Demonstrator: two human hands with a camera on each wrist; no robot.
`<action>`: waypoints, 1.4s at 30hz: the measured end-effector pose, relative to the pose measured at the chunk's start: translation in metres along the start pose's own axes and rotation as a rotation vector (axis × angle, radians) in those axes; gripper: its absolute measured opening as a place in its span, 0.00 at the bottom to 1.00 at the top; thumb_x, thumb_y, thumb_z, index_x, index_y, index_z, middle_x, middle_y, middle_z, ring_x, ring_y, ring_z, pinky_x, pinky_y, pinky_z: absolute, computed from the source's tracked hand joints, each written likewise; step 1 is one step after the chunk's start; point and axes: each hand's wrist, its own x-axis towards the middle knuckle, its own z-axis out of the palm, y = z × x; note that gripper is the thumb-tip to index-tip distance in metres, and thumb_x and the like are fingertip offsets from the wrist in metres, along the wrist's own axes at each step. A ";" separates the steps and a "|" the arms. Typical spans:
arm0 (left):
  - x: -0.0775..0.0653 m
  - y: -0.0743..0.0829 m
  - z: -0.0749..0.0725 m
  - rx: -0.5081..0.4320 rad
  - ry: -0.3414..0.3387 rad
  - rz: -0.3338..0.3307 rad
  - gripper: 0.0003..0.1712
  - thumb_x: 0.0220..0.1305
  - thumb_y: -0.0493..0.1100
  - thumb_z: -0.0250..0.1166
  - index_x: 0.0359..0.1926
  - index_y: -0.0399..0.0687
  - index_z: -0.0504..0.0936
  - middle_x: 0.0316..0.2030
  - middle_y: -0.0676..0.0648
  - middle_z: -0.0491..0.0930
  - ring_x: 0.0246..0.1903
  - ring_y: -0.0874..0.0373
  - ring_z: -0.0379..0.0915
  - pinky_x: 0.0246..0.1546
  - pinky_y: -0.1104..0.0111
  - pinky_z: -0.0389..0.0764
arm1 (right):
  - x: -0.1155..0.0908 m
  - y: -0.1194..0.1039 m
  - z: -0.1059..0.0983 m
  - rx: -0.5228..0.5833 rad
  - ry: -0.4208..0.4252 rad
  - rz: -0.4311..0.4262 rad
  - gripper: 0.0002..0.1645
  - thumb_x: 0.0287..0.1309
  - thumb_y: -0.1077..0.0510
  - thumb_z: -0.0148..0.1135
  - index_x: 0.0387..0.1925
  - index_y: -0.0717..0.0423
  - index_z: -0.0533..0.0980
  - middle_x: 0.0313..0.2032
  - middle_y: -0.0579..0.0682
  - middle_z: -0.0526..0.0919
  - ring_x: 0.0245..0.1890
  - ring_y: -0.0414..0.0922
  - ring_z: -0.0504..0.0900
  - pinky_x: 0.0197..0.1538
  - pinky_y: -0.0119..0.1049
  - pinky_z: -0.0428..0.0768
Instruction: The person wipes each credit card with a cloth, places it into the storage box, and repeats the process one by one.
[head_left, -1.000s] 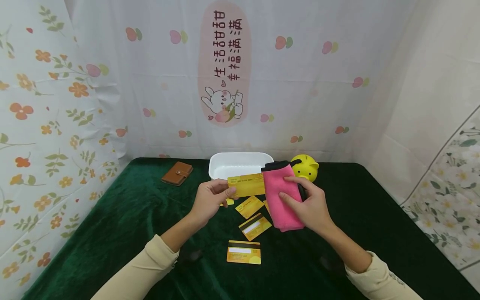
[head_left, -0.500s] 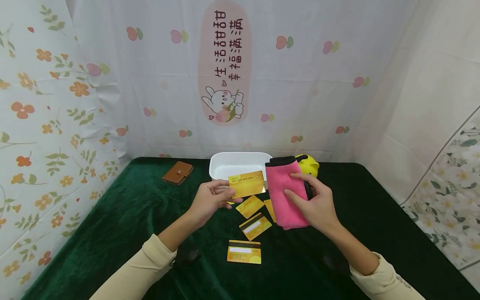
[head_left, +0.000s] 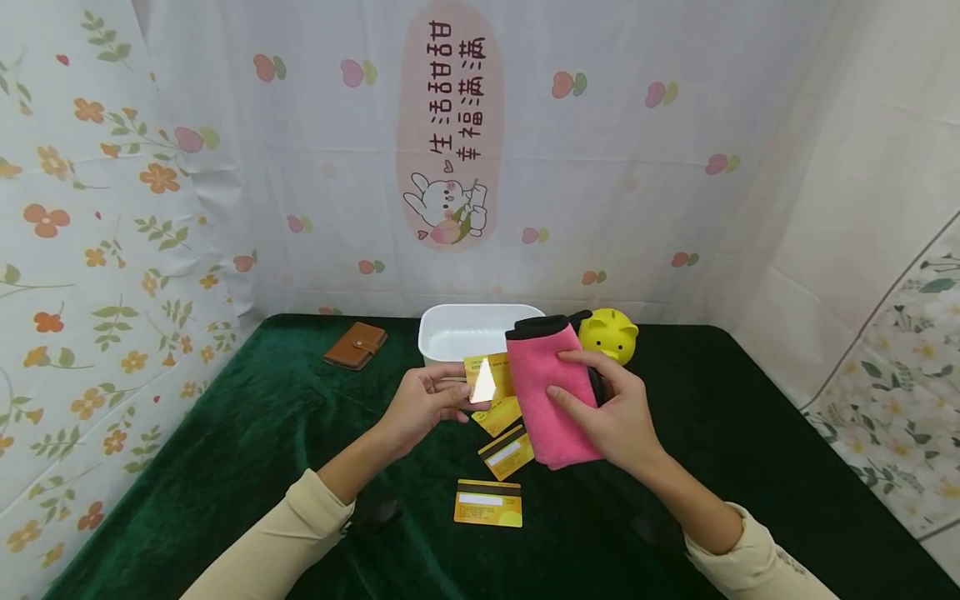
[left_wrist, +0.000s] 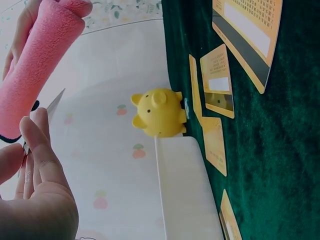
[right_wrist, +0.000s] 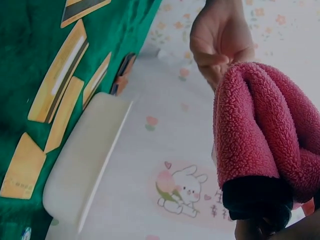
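Tray (head_left: 459,335) (white, partly hidden), left grip (head_left: 420,406) pinching card (head_left: 497,373), right grip (head_left: 621,410) clasping pink cloth (head_left: 543,415)

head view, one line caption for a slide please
The left hand pinches a rectangular yellow card partly hidden by the folded, fuzzy pink cloth in the right hand.

From the head camera, my pink cloth (head_left: 551,408) hides the right end of the gold card (head_left: 491,377) I pinch and part of the white tray (head_left: 468,337), my sleeves (head_left: 273,542) run off the bottom edge, and the print (head_left: 476,511) on the nearest card (head_left: 511,505) is illegibly small.
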 end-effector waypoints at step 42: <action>0.003 0.001 0.002 0.001 -0.130 0.144 0.19 0.70 0.34 0.61 0.54 0.20 0.72 0.44 0.44 0.86 0.41 0.55 0.84 0.43 0.63 0.85 | 0.008 -0.003 0.033 -0.029 -0.034 -0.093 0.25 0.49 0.70 0.74 0.51 0.56 0.80 0.47 0.51 0.83 0.45 0.46 0.80 0.41 0.36 0.84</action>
